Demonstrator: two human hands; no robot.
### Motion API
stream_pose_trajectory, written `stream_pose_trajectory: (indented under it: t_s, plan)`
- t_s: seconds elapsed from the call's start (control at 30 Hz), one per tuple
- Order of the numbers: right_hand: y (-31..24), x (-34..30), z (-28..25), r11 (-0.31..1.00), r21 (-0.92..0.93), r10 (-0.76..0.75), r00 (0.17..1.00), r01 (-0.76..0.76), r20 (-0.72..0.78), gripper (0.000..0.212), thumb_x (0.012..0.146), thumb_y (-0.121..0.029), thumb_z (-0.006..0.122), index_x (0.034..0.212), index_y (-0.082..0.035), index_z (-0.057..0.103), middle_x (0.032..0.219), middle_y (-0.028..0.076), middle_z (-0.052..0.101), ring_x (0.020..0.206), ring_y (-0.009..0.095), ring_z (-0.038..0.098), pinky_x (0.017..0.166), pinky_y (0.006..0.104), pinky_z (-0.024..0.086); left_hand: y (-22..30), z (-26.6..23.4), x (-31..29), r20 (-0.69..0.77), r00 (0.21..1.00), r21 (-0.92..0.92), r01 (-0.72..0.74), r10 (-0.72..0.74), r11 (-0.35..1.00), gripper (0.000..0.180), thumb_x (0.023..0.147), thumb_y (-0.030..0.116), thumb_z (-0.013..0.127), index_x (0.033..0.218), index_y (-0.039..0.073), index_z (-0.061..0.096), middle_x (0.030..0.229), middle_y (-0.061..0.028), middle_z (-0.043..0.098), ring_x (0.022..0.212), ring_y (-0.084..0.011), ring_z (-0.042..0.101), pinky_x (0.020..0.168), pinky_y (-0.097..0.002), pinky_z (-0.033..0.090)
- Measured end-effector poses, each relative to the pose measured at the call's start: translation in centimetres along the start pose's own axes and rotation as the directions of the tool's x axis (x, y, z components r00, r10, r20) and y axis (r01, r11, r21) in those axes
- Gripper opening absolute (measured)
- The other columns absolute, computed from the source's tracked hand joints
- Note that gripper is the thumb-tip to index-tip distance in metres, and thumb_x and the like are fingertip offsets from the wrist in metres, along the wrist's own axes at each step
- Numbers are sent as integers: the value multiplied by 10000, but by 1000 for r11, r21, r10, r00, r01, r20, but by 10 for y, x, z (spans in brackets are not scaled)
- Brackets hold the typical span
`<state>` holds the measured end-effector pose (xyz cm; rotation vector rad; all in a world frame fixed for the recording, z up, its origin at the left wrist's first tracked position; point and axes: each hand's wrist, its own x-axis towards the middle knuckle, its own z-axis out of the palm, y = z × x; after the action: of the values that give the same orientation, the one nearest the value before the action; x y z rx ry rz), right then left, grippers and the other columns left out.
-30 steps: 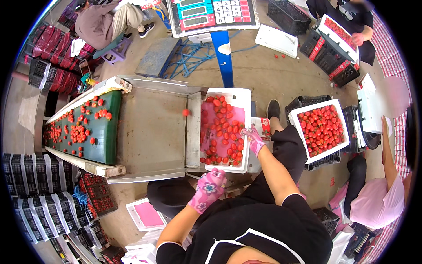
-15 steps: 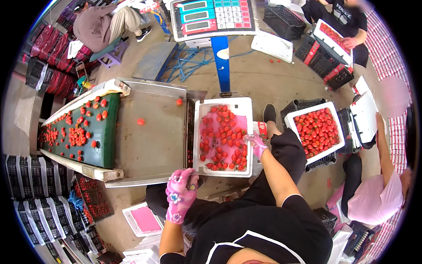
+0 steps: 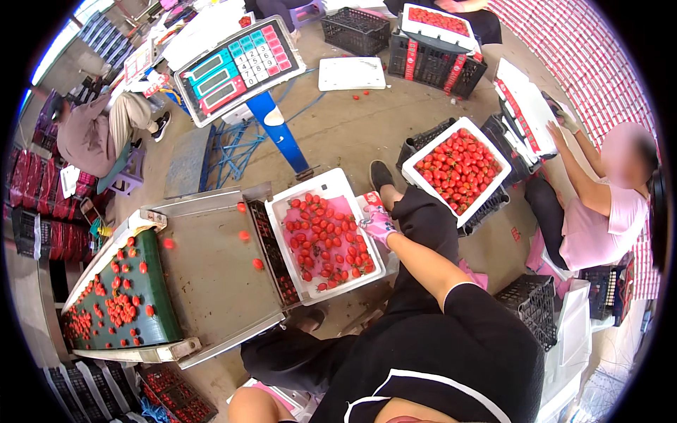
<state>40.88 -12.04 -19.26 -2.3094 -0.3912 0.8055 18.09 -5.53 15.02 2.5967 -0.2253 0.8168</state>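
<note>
My right hand (image 3: 379,224), in a pink patterned glove, is at the right rim of a white foam box (image 3: 381,266), its fingers closed over the edge. Inside, red cherry tomatoes (image 3: 321,224) lie loosely on pink lining, with bare patches between them. Only part of my bare left arm (image 3: 255,406) shows at the lower edge; the gloved hand is out of the picture. Near that arm is part of a white tray with a pink sheet (image 3: 300,399). Left of the box, a few tomatoes (image 3: 258,264) are on a metal chute (image 3: 218,296).
A green conveyor belt (image 3: 161,303) carrying tomatoes feeds the chute. Beyond the box stands a scale on a blue post (image 3: 276,130). To my right, a full white box of tomatoes (image 3: 462,169) rests on black crates. A person in pink (image 3: 603,211) sits farther right, handling a white box.
My view has turned to the right. My left hand has dropped out of sight at the lower edge. More tomatoes are on the chute. My right hand stays at the box rim.
</note>
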Motion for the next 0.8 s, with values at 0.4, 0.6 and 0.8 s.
stream_pose_trajectory:
  t_s: [0.4,0.6,0.8]
  plan:
    - [8,2,7,986,149,58,989,-79,138,436,840,-285,644,1190,-43,548,1051,149,636,898,207,626,773,315,490,-8,76,-24,181,976,-253,167,-123,953,172,781,101,598,937,35,629,919,-112,642,859,-277,608,798,-384,487]
    - [10,5,6,988,142,50,992,-66,114,458,843,-341,617,1198,-60,551,1118,162,623,1036,269,597,885,349,451,-9,82,-25,204,970,-286,186,-130,940,180,792,112,597,952,34,627,922,-106,642,857,-265,609,795,-374,488]
    - [21,7,2,992,110,48,991,-61,124,544,824,-439,599,1230,-84,534,1197,157,592,1123,307,555,963,382,404,-7,89,-22,224,966,-317,197,-129,928,189,803,122,595,967,33,625,925,-101,642,856,-253,609,793,-365,489]
